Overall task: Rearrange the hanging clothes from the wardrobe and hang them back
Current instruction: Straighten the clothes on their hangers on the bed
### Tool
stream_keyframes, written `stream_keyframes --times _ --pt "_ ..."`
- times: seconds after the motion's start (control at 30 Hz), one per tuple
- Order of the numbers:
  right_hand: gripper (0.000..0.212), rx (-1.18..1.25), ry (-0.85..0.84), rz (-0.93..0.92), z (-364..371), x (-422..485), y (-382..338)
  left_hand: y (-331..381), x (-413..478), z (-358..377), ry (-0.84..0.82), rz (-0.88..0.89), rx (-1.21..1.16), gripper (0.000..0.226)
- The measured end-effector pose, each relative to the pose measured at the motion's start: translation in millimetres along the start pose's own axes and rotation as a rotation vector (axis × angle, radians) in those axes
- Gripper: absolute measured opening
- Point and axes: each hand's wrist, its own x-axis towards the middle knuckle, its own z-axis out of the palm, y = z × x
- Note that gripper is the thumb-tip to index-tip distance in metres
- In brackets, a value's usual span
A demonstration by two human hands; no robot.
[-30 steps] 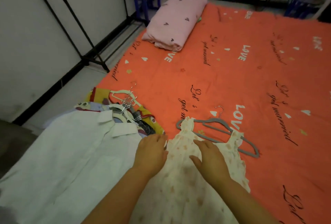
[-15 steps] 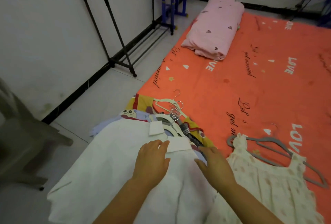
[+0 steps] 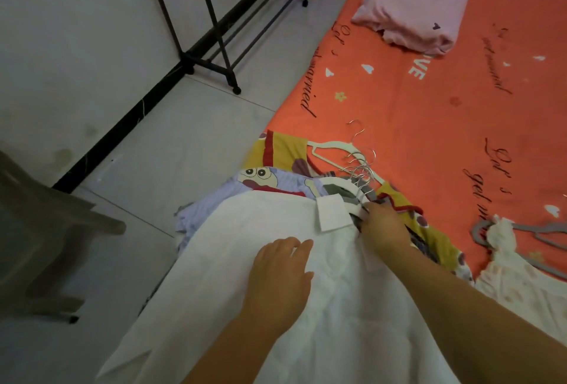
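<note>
A white collared shirt (image 3: pixel 251 261) lies on top of a pile of clothes on hangers at the orange bed's near left corner. My left hand (image 3: pixel 280 273) rests flat on the shirt's chest, fingers apart. My right hand (image 3: pixel 383 227) is at the shirt's collar, its fingers curled around the collar edge and the white hanger (image 3: pixel 340 182) there. Several metal hanger hooks (image 3: pixel 360 162) bunch just beyond it. Under the shirt show a blue cartoon-print garment (image 3: pixel 267 176) and a yellow one (image 3: pixel 285 150). A small floral dress (image 3: pixel 515 279) on a grey hanger (image 3: pixel 549 232) lies to the right.
The orange bedsheet (image 3: pixel 429 113) fills the right side, with a folded pink blanket (image 3: pixel 420 0) at the far end. A black clothes rack frame (image 3: pixel 211 46) stands by the white wall on the left. A grey plastic chair (image 3: pixel 36 236) sits at the left on the tiled floor.
The view swung left from the floral dress to the pile. Both hands left the dress; the left now lies on the white shirt, and the right reached its collar.
</note>
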Motion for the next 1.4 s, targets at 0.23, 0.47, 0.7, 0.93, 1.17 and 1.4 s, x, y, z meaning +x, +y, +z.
stream_keyframes --times 0.23,0.47,0.7,0.93,1.17,1.4 --pt "0.016 0.052 0.210 -0.024 -23 -32 -10 1 0 -26 0.055 0.085 -0.077 0.050" --pt "0.033 0.229 0.428 -0.220 -83 -131 -47 49 -9 -99 0.401 0.300 -0.148 0.044" --pt "0.038 0.403 0.604 -0.326 -129 -225 -62 71 -58 -138 0.374 0.359 -0.044 0.043" --pt "0.040 0.437 0.761 -0.338 -156 -335 -38 116 -150 -166 0.477 0.608 -0.066 0.035" --pt "0.042 0.429 0.915 -0.269 -172 -489 21 193 -282 -167 0.552 0.878 -0.114 0.041" --pt "0.042 0.409 1.095 -0.083 -181 -633 91 288 -397 -151 0.618 1.141 -0.147 0.034"
